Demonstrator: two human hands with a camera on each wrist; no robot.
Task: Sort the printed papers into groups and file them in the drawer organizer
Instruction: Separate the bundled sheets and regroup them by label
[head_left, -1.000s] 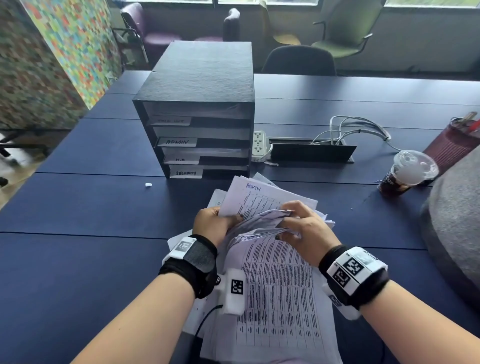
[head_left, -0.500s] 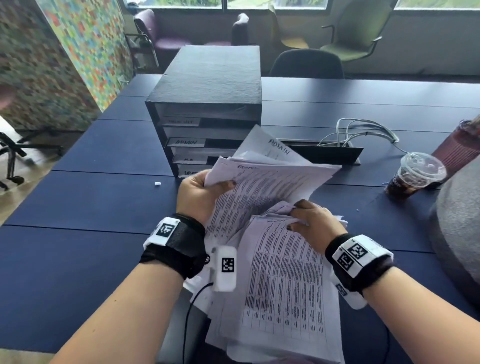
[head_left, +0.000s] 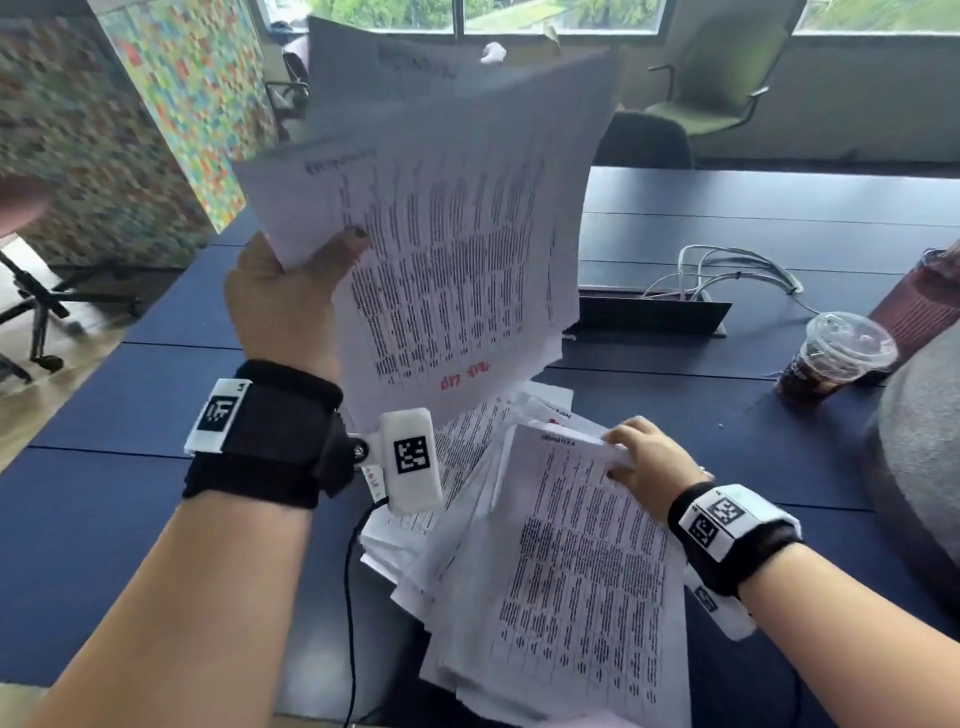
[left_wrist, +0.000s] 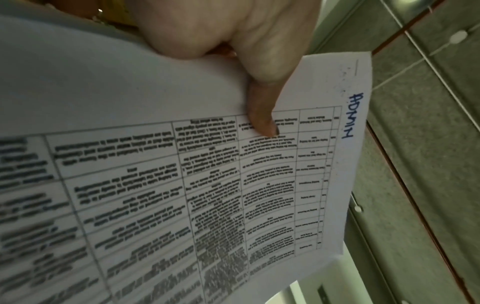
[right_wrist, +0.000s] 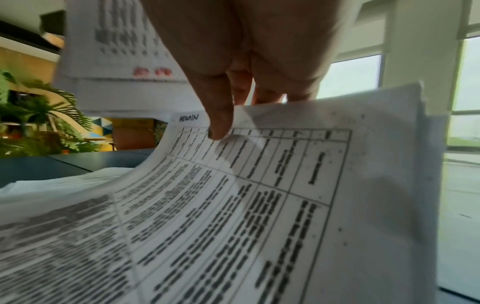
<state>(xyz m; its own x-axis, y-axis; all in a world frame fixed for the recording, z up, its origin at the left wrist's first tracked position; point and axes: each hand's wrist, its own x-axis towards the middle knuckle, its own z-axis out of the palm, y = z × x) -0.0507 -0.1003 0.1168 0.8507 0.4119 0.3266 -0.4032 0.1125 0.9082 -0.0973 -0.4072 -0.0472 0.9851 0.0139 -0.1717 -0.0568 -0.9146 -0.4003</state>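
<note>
My left hand holds up a sheaf of printed sheets high above the table, thumb pressed on the front page. In the left wrist view that sheaf carries a handwritten "ADMIN" label at its corner. The raised sheaf hides the drawer organizer. On the table lies a loose pile of printed papers. My right hand pinches the far edge of the top sheet of that pile, lifting it. The right wrist view shows this sheet curling up under my thumb, also marked "ADMIN".
The dark blue table stretches left and right of the pile. An iced drink cup stands at the right, with a maroon tumbler behind it. A cable box with white cables sits mid-table. Chairs stand beyond.
My left hand has raised its sheaf of papers from near the table to high in front of the organizer. My right hand stayed on the pile, now pinching the top sheet's edge.
</note>
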